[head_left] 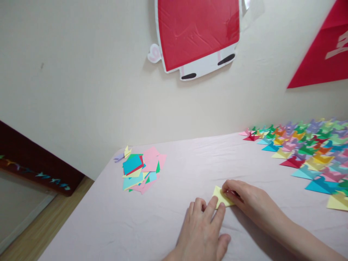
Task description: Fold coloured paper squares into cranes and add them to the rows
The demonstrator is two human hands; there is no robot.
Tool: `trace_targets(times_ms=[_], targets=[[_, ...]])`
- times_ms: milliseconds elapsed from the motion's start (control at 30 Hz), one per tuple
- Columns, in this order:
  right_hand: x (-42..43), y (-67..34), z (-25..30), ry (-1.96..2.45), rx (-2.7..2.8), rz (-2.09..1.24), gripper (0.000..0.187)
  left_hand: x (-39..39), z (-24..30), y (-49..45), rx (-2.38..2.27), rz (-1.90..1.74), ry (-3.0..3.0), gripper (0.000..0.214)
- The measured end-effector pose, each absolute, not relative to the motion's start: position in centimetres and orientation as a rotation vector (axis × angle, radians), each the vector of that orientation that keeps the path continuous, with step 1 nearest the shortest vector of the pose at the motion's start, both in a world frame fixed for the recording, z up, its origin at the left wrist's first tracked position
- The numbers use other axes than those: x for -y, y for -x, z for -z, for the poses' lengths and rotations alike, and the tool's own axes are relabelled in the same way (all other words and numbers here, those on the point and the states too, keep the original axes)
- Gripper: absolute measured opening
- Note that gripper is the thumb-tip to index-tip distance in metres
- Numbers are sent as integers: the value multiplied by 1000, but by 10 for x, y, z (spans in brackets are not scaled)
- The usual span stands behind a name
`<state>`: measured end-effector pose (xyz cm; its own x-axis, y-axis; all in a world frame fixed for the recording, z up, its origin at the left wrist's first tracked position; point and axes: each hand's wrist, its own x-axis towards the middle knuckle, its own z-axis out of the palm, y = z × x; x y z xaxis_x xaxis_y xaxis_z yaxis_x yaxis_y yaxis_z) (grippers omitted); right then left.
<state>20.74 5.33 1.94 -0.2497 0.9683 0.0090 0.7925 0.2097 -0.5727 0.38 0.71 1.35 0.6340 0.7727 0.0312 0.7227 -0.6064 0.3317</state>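
Observation:
A small piece of yellow origami paper (221,198), partly folded, lies on the pale sheet-covered surface in front of me. My left hand (199,226) rests palm down, its fingers apart, with two fingertips pressing the paper's near left edge. From the right, my right hand (248,197) pinches the paper's upper right part between thumb and fingers. Those fingertips hide the right side of the paper, so its exact fold cannot be made out.
Loose coloured paper squares (150,159) lie in a pile to the left, with a yellow folded piece (127,152) and a purple one (119,158) beside them. Rows of folded paper birds (307,148) stand at the right. A wall (95,83) rises behind the pale surface (122,221).

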Motion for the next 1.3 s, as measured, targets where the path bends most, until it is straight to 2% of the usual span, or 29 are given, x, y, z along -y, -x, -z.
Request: trace_targets(times_ms=[600,900,1300], targets=[[-50,-203,-16,1625,2152,-545,23,-7,-26,-12,-1292,-176,-2626,60],[-38,-199,-26,1608,2114,-529,9,-6,-28,-13,-1301,-129,-2665,57],[-40,-210,-18,1598,2098,-473,21,-4,-21,-12,-1308,-201,-2718,53]])
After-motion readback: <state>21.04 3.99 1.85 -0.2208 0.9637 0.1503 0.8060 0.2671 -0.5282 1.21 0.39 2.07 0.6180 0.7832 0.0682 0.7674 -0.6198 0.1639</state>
